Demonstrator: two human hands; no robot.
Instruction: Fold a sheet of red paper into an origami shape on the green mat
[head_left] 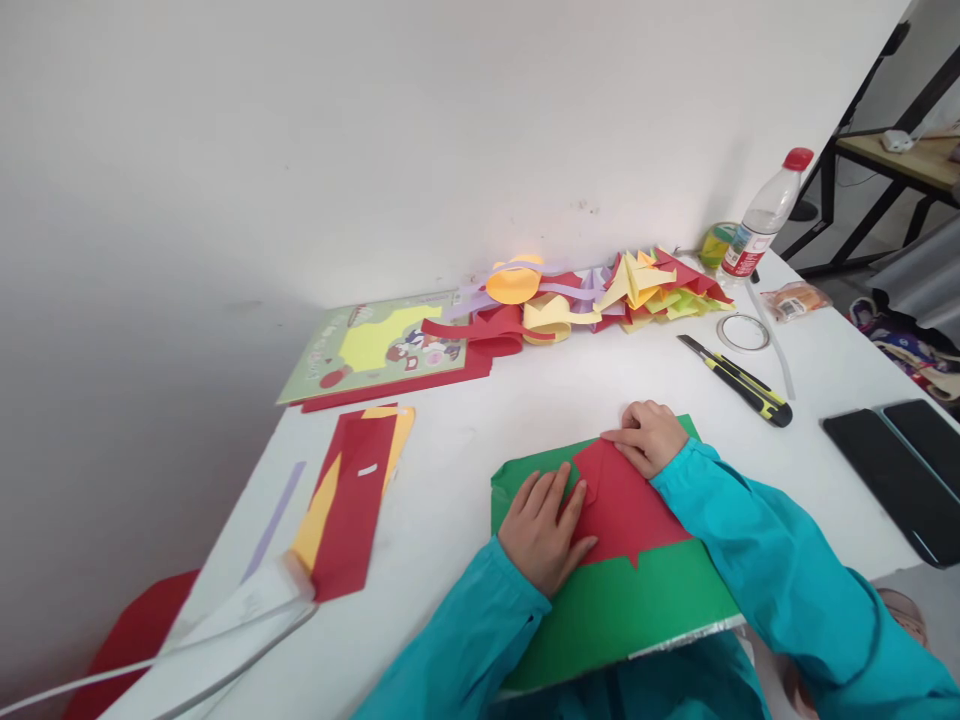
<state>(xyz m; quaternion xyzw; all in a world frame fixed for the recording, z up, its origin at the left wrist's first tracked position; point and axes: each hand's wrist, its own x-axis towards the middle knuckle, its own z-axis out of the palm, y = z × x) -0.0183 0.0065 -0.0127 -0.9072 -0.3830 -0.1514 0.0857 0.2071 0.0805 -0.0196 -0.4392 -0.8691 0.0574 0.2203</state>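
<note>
A red sheet of paper (630,510) with a folded flap at its top lies on a green sheet (630,620) at the front edge of the table. My left hand (544,530) rests flat with fingers spread over the red paper's left side and the green beneath. At the top corner of the red paper, my right hand (649,438) has its fingers curled, with thumb and index finger pressing on the fold. The paper's left edge is partly hidden under my left hand. A small notch shows in its lower edge.
Right of my hands lie a utility knife (739,380), a tape roll (742,332) and dark phones (889,480). A bottle (761,220) stands behind. Folded paper shapes (645,285) and a green booklet (322,350) line the wall. Red strips (360,500) and a power strip (247,600) lie left.
</note>
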